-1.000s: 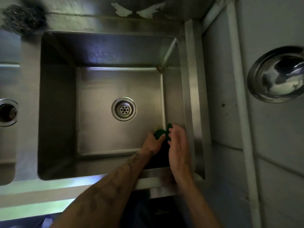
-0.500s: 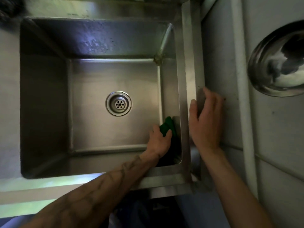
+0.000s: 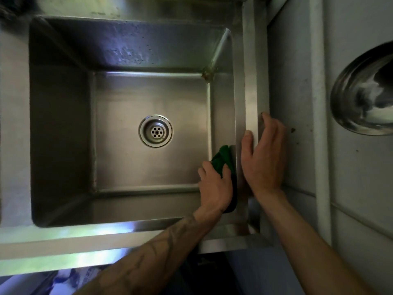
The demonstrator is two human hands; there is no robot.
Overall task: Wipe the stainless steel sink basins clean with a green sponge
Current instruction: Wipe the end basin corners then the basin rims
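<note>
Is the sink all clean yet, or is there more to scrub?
Not yet. The basin floor around the drain looks free of dirt. Right now the left hand presses the green sponge on the right wall near the front corner, while the right hand rests flat on the rim. Left: brown grime in the back right corner and dark specks on the back wall.

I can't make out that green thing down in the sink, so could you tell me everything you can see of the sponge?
The sponge is dark green, thin and soft-looking, and bent or folded rather than flat. The left hand grips its near part and covers much of it, so mainly the far end shows. It is pressed against the basin's right wall, towards the front right corner. Nothing else touches it. Whether it is wet cannot be told.
</note>
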